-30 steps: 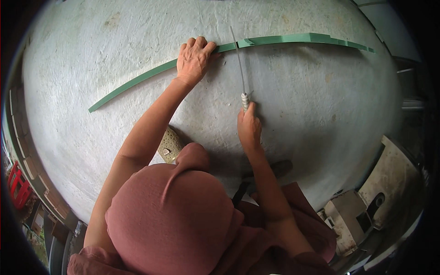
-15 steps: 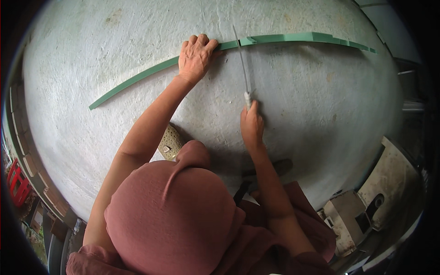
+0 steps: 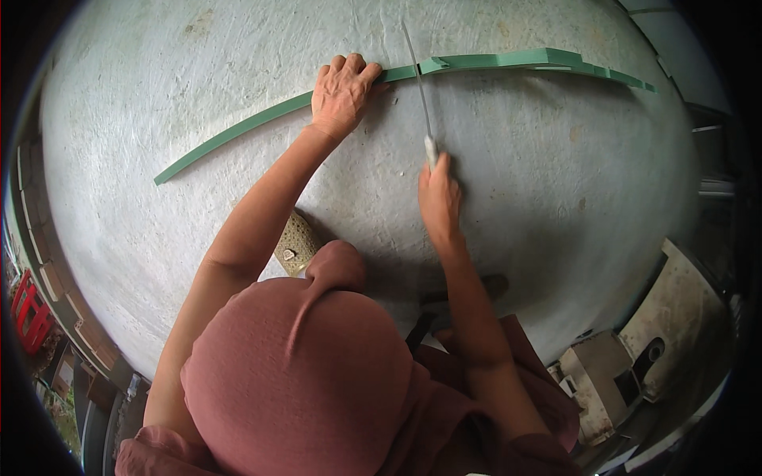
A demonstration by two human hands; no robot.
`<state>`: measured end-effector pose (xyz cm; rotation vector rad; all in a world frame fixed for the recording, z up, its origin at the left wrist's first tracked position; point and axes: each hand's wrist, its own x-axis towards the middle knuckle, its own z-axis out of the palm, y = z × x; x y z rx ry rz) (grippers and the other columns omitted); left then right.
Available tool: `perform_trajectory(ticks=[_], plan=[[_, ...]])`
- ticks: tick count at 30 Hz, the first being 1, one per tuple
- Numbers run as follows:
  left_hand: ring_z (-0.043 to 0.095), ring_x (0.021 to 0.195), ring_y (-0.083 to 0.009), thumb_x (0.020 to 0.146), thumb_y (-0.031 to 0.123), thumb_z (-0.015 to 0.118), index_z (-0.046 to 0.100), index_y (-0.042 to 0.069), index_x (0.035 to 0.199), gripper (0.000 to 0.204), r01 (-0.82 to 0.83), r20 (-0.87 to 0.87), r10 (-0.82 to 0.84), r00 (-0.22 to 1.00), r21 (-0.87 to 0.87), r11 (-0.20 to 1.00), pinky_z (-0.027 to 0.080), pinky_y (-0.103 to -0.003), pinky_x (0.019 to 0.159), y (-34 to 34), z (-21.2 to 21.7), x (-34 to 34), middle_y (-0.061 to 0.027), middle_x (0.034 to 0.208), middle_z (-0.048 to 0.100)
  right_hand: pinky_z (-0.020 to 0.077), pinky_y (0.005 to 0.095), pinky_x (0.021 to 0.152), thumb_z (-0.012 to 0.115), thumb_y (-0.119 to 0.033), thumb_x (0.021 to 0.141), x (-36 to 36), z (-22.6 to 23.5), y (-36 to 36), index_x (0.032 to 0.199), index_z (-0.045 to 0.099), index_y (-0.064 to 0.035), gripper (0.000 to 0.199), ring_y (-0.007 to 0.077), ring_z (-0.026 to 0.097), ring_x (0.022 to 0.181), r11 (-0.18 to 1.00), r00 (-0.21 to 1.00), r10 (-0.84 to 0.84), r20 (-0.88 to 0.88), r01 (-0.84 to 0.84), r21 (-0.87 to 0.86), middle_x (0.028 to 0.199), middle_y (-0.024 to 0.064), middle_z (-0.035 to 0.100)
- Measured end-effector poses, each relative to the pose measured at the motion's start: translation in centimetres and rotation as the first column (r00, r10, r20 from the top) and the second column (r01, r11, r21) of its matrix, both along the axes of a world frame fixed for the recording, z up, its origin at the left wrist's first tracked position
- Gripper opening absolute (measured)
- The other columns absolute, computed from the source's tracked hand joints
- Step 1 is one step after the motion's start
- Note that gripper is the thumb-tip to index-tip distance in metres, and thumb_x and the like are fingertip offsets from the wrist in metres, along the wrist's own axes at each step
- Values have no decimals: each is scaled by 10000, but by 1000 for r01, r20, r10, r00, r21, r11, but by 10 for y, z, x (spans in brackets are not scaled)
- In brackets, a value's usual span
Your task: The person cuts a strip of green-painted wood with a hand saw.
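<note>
A long green leaf stalk [image 3: 238,129], like a banana leaf's midrib, lies across the grey floor, its right part wider and stepped along its far edge. My left hand [image 3: 344,89] is closed around it left of the middle, fingers over the far side. In my right hand [image 3: 439,196] is a knife [image 3: 425,107] with a long thin blade and a pale handle, gripped with the thumb along the handle. The blade crosses the stalk just right of my left hand, by a dark notch. Its tip points away from me, beyond the stalk.
The rough concrete floor [image 3: 524,182] has small crumbs on it. A patterned sandal [image 3: 295,246] shows below my left forearm. At lower right stand pale, stained box-like things [image 3: 603,373]. A red plastic item [image 3: 32,313] and bricks [image 3: 95,345] lie past the left edge.
My right hand and the knife have slid forward, away from me, with the blade reaching further past the stalk. The stalk and my left hand have shifted very slightly.
</note>
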<state>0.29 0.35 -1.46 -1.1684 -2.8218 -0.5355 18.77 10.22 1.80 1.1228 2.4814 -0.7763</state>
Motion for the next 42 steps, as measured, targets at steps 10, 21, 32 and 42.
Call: perform_trajectory(ticks=[10,21,32,42], plan=[[497,870,-221,816,334,596,591,167,947,212,-11,46,13,999,-50,999,388,-341,741,0,-4,-3,-19,924,534,498,490,611,451,-173,915,8,1,-8,1063,398,-19,220,424,614,739,999,998,50,-40,-50,2,781,244,616],[499,860,-213,809,336,596,573,168,914,200,16,33,-17,999,10,1000,392,-339,728,5,-7,-5,-18,905,526,501,487,618,443,-156,917,-42,-5,10,1139,379,-7,275,421,620,774,996,994,87,-60,-88,-13,809,265,617],[505,839,-209,798,330,616,576,157,950,233,32,-1,-32,999,47,998,398,-334,710,6,-6,-4,-15,901,527,507,489,636,456,-157,911,-71,3,22,1131,375,15,290,429,616,761,994,989,107,-103,-109,-12,806,279,613],[509,828,-198,820,368,579,559,165,896,217,54,-16,-54,998,26,998,411,-323,713,6,-3,-6,-10,874,529,502,495,624,446,-168,917,-52,6,18,1120,374,7,277,435,609,736,996,995,76,-64,-79,-49,765,271,604]])
